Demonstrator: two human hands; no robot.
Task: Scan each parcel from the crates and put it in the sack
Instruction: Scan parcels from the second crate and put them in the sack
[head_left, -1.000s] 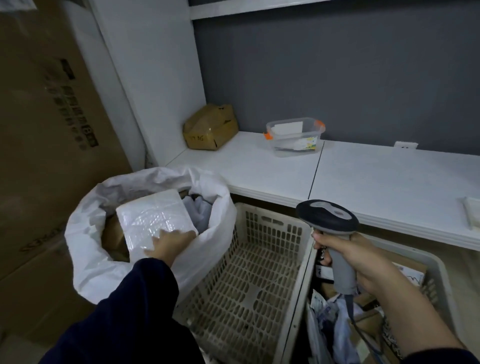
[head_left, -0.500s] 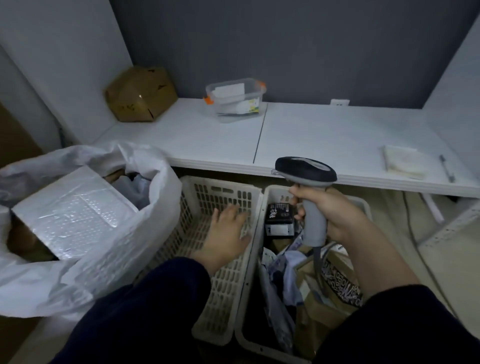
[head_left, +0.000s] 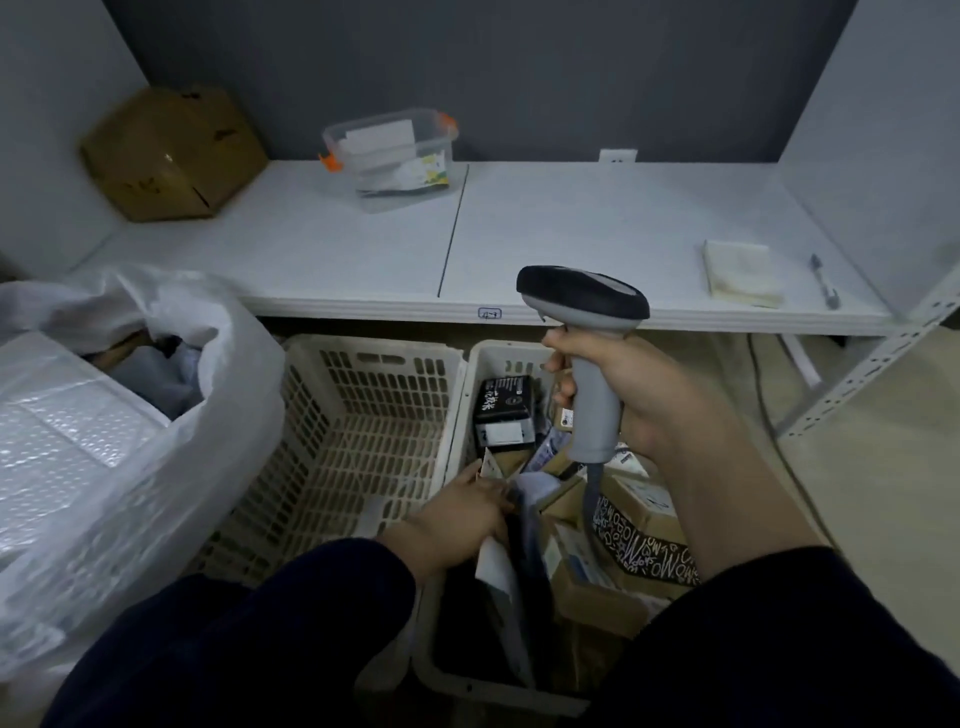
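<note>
Head cam only.

Right hand (head_left: 639, 395) was wrapped around the grip of the scanner (head_left: 595, 410), fingers curled tight on the front of the handle. It was held upright above the far end of the right crate (head_left: 496, 358), dark head towards the shelf. Scanner cord (head_left: 589, 499) dropped from the handle base into that crate.

Left hand (head_left: 457, 519) reached over the near-left wall of the right crate, fingertips down against a soft grey bag (head_left: 501, 571) standing on edge there. Fingers were partly hidden behind the bag, so I couldn't tell whether they had closed on it or were only touching.

Parcels were in the right crate: a black box (head_left: 506, 410) with a white label at the far end, brown cartons at the right, and one carton with patterned black tape (head_left: 641, 553) just under the right forearm. Left crate (head_left: 363, 415) sat touching the right one, side by side, both on the floor below the shelf edge.

Sack (head_left: 228, 410) stood at the left, mouth open, just beside the left crate. A white bubble mailer (head_left: 67, 431) lay on top inside it, with darker items at the far side of the mouth.

The white shelf (head_left: 571, 234) held:
- a brown cardboard box (head_left: 171, 156), far left, tilted on a corner
- a clear tub (head_left: 395, 156) with orange clips, mid-far, papers inside
- a folded pale cloth (head_left: 740, 273), right
- a small dark tool (head_left: 823, 283) just right of the cloth, too blurred to identify

A wall socket (head_left: 617, 156) sat on the dark back wall, just above the shelf.
</note>
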